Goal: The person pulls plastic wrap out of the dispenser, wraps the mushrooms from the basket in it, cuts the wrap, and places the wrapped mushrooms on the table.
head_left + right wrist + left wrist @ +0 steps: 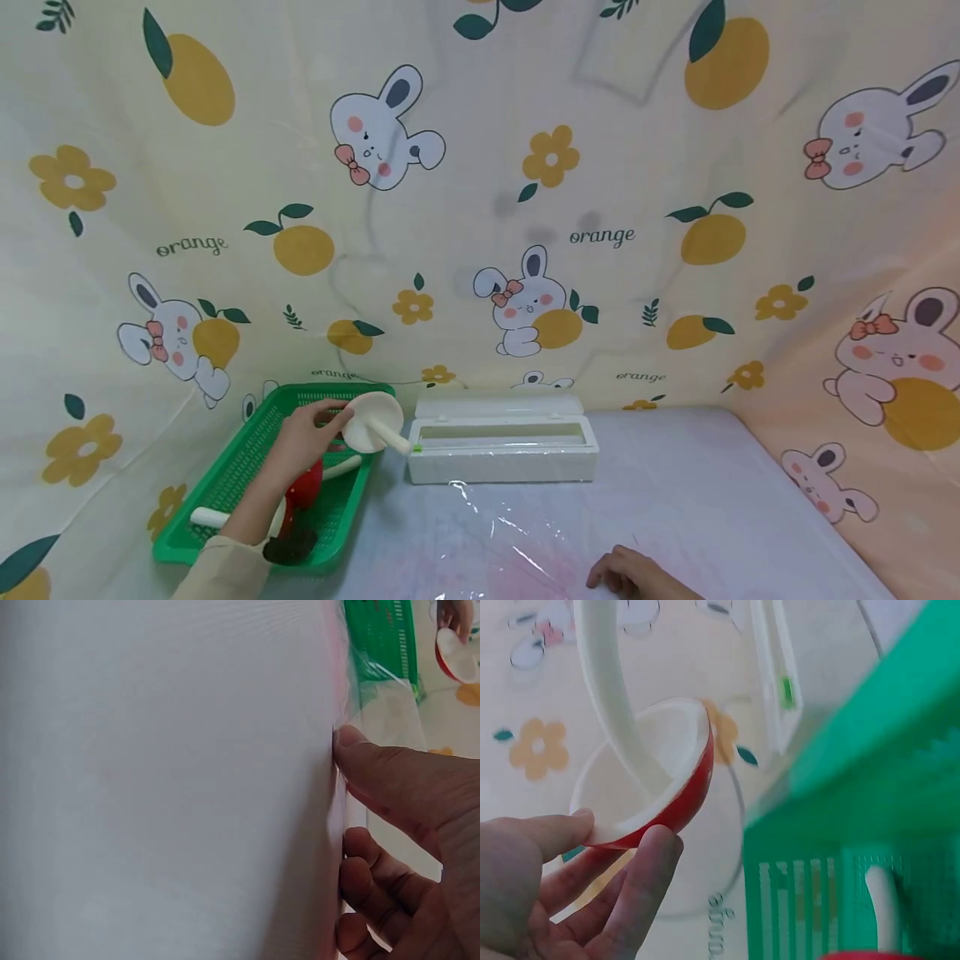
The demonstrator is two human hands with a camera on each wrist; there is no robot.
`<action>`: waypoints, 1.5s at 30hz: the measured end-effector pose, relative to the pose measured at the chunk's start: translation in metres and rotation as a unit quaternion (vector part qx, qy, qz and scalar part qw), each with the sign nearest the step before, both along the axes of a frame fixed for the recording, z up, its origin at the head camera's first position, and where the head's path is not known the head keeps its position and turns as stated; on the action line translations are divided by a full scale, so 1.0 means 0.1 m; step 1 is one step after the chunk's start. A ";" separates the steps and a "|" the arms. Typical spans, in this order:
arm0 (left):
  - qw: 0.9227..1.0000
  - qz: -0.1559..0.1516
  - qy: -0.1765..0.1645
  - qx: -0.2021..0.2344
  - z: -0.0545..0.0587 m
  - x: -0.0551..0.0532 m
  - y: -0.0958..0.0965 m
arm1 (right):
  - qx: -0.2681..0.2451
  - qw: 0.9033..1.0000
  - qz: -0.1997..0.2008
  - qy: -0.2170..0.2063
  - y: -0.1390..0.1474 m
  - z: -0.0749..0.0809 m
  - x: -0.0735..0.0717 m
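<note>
My left hand (330,419) is raised over the green basket (225,475) and pinches the rim of a ladle (372,421) between thumb and fingers. In the left wrist view the ladle (660,780) has a red outside and a white inside, and its white handle points away from the left hand (622,836). My right hand (630,575) rests at the near edge of the table on a sheet of clear film (510,533). The right wrist view shows the right hand (367,817) with its thumb tip on the surface, fingers loosely curled, holding nothing.
A white cling-film dispenser box (502,442) stands lid up behind the sheet, right of the basket. The basket holds another red ladle (303,492) with a white handle (206,517) and a dark utensil (288,550). A printed cloth forms the backdrop and side walls.
</note>
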State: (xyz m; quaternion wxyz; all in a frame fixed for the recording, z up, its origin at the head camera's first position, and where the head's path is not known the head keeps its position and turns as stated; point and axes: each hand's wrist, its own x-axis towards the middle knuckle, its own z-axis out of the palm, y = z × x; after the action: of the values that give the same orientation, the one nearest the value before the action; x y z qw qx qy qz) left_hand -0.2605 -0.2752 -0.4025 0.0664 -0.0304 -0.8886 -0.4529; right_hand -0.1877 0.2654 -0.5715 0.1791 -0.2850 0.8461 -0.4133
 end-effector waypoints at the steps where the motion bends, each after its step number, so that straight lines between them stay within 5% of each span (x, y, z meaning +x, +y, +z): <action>1: 1.000 -0.006 0.000 0.000 0.00 0.02 0.05 | -0.003 1.000 0.004 0.002 0.01 -0.01 -0.01; 8: 1.000 -0.013 -0.005 0.009 -0.08 0.12 0.37 | -0.015 0.998 0.036 0.050 0.02 -0.10 -0.09; 21: 0.997 -0.068 -0.018 0.017 -0.45 0.28 0.97 | -0.002 0.999 -0.013 -0.029 -0.10 0.12 -0.02; 30: 0.997 -0.080 0.000 -0.007 -0.62 0.38 1.25 | 0.001 0.999 -0.015 -0.028 -0.13 0.12 -0.03; 40: 0.990 -0.026 0.076 -0.114 -0.78 0.46 1.51 | -0.002 0.999 -0.018 -0.027 -0.14 0.13 -0.03; 45: 0.988 -0.001 0.076 -0.133 -0.76 0.46 1.63 | 0.005 1.000 -0.019 -0.022 -0.13 0.14 -0.03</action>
State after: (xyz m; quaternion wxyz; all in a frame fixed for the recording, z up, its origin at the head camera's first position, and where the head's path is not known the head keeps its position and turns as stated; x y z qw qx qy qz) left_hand -0.2144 -0.1121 -0.4782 0.1286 -0.0747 -0.9333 -0.3270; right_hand -0.1904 0.2527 -0.5575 0.1911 -0.2587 0.8494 -0.4184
